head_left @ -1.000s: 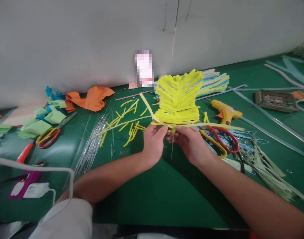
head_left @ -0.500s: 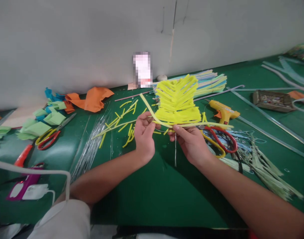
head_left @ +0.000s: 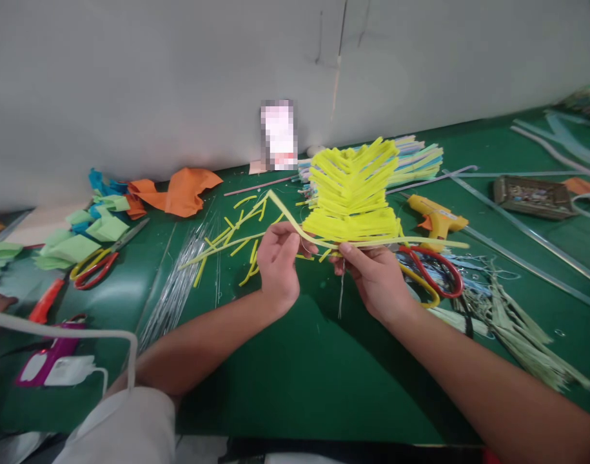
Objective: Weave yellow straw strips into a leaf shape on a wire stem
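A fan of yellow strips [head_left: 353, 193] shaped like a leaf rises above the green table [head_left: 299, 380], bound at its base to a thin wire [head_left: 342, 293] that hangs down. My right hand [head_left: 376, 277] pinches the base of the fan where the wire starts. My left hand [head_left: 280, 258] has its fingers closed around a long yellow strip [head_left: 287, 212] that bends across the base and runs out to the right.
Loose yellow strip offcuts [head_left: 241, 238] and thin wires [head_left: 178, 283] lie left of my hands. Red-and-yellow scissors [head_left: 432, 270] and a yellow glue gun [head_left: 437, 219] sit to the right, beside pale green fringes [head_left: 517, 322]. More scissors [head_left: 98, 261], green and orange paper [head_left: 178, 190] lie far left.
My left hand moved up from the fan's base to grip the long yellow strip, pulling it across. The fan tilted slightly right and back up.
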A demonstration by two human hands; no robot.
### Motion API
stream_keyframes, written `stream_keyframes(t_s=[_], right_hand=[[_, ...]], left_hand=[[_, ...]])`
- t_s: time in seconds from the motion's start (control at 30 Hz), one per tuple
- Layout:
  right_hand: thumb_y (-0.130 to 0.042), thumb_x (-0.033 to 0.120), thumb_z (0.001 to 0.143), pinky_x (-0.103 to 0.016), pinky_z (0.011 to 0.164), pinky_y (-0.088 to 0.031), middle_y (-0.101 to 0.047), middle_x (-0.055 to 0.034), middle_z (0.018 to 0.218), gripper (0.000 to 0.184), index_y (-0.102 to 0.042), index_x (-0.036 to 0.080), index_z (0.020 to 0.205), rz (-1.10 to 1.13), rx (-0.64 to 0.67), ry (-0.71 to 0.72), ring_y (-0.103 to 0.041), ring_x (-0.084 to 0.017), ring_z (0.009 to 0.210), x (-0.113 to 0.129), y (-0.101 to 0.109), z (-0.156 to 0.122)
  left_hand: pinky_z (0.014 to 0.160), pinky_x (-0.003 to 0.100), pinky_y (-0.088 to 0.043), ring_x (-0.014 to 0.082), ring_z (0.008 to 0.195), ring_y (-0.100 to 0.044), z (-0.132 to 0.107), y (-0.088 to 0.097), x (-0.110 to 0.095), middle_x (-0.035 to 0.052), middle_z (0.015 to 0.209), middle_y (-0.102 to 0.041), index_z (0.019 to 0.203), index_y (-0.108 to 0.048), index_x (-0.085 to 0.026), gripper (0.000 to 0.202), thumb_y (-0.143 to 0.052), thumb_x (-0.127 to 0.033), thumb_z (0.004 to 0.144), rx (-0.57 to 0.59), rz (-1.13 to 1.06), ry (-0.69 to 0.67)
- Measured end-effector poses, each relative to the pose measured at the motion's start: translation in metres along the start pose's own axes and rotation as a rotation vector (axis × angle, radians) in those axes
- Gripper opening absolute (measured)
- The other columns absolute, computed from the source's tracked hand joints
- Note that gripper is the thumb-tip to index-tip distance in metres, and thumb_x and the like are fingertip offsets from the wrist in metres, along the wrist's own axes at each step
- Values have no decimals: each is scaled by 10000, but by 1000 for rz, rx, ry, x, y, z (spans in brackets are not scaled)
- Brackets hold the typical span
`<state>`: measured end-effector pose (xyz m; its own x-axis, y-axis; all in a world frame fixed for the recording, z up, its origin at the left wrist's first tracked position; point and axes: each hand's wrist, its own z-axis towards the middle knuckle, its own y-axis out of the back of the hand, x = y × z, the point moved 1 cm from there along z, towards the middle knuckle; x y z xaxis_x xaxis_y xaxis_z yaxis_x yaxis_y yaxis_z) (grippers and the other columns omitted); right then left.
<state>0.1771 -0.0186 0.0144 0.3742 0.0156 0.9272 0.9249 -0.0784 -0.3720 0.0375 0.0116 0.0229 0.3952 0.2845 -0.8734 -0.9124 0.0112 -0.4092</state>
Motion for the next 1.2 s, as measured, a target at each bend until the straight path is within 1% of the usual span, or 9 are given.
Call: stream_keyframes(t_s=[0.1,0.23,0.33,0.47,0.57,0.77,0.93,1.07,1.2], right_hand=[[-734,367,794,-291,581,-440,-671,-13,686,154,-724,213,785,-11,-11,11,-561,-140,594,-1,1,1],[-739,370,789,-295,583,-438,-676,-15,689,155,-731,215,794,-15,-20,18,-561,-142,591,-3,2,2],[-740,384,780,-302,593,-442,-675,-19,683,180,-723,208,749,-5,-41,-6,-564,-142,581,-1,1,2],[-746,419,759,-308,595,-456,-668,-28,644,255,-677,188,674,22,-78,-92,-572,-141,550,0,-1,2],[-743,468,743,-304,569,-454,-693,-43,672,299,-651,187,694,61,-102,-163,-585,-147,548,-1,0,2],[-740,528,705,-292,565,-458,-704,-45,701,349,-637,196,737,137,-85,-277,-615,-162,603,-1,-1,1],[-715,454,725,-287,578,-454,-677,-34,678,276,-640,189,739,162,-94,-304,-596,-158,621,-2,-1,2],[-710,386,738,-283,605,-456,-670,-29,679,216,-671,179,781,177,-95,-279,-589,-150,634,-3,-1,4],[-728,343,724,-273,628,-462,-673,-29,686,177,-670,177,739,181,-112,-264,-604,-146,664,-4,1,5]], left_hand=[[534,208,-504,90,560,-641,1,1,1,-21,692,-661,895,-599,-180,250,-726,-373,801,7,35,-10],[517,189,-491,68,529,-622,3,0,0,-36,697,-654,845,-583,-185,245,-771,-318,763,-42,88,14],[503,187,-477,62,512,-607,5,-1,0,-40,695,-653,828,-569,-188,244,-767,-315,765,-58,98,14],[506,182,-478,61,524,-611,7,-1,1,-36,690,-659,825,-581,-184,224,-762,-303,767,-53,117,11],[496,179,-475,64,525,-616,8,0,2,-38,671,-655,822,-592,-184,219,-769,-294,755,-57,137,-5],[497,183,-478,70,536,-623,8,0,3,-30,679,-658,809,-606,-180,220,-775,-308,749,-44,193,-33],[501,200,-483,80,532,-622,6,-1,2,-32,644,-644,803,-608,-176,239,-786,-321,737,-17,185,-38],[492,202,-478,84,541,-636,6,1,4,-24,680,-667,827,-607,-181,232,-773,-327,756,-29,179,-26],[475,191,-468,76,534,-640,7,2,6,-16,736,-683,846,-581,-182,246,-755,-344,779,-35,154,-10]])
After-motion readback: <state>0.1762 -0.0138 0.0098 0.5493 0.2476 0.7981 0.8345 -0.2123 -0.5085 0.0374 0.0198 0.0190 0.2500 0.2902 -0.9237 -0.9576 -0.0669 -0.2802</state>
